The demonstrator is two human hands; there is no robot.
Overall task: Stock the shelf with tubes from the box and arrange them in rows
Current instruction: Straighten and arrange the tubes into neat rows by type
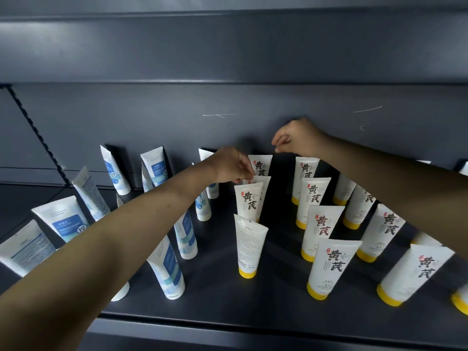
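Note:
White tubes with yellow caps stand cap-down in rows on the dark shelf (273,295). My left hand (229,165) reaches in from the left and pinches the top edge of the second tube from the back (263,182) in the middle row. In front of that tube stand another yellow-cap tube (248,202) and one turned back to front (249,245). My right hand (296,138) hovers with curled fingers just above the rearmost tube (260,164), holding nothing that I can see. The box is not in view.
White-and-blue tubes (172,269) stand in looser rows on the shelf's left half, several leaning. More yellow-cap rows (326,269) fill the right side. The shelf's back panel (228,102) rises close behind, and the front lip (228,323) runs below.

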